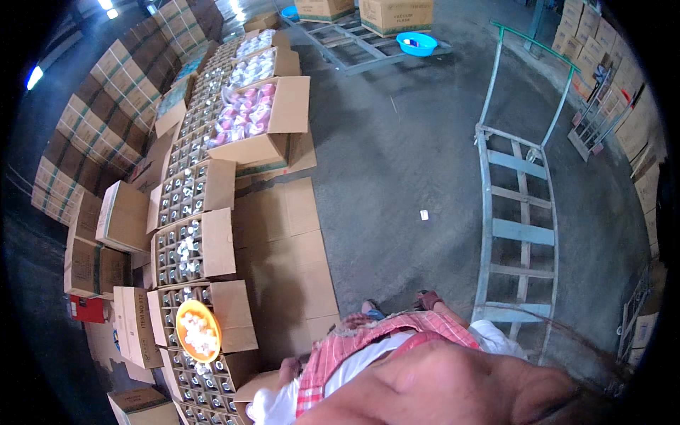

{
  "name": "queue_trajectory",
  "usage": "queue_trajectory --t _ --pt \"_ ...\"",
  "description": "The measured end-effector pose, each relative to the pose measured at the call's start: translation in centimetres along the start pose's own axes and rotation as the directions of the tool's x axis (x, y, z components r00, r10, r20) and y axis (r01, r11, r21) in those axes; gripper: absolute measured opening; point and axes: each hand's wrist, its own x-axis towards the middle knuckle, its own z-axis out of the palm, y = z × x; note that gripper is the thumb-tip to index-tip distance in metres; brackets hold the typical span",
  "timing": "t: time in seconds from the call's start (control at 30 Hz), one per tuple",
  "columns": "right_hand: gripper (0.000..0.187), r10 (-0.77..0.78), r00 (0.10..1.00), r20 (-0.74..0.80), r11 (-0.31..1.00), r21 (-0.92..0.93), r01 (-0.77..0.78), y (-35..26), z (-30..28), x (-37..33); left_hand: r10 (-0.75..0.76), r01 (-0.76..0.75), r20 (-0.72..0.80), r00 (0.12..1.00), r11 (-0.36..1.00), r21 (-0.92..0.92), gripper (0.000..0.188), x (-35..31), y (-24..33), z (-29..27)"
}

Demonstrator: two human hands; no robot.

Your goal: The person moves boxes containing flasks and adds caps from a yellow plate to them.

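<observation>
And here's the left hand [289, 370], blurred and low beside the open cartons [234, 315], its fingers too unclear to tell open from closed! The right hand [427, 300] shows dark out over the floor [382, 234], and its fingers can't be read either. Left of the person, an orange bowl [191, 307] of small white pieces sits atop the silver-topped bottles [205, 382]. Lettering now: bold dark print marks an upright carton [134, 326], green bands cross the stacked boxes [127, 67], and dark print fronts a far box [397, 18].
</observation>
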Motion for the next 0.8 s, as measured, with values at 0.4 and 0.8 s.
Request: queue_trajectory --t 0.4,0.8 --pt "0.028 0.013 0.997 0.073 0.996 0.082 -0.019 -11.8 -15.3 14.8 0.739 -0.748 0.117 0.664 0.652 0.126 0.021 0.3 51.0 35.3" --pt "0.024 -0.117 0.992 -0.048 0.737 0.666 0.119 -37.3 -40.9 35.6 0.229 -0.220 -0.120 0.966 0.972 0.083 0.021 9.4 51.4 39.6"
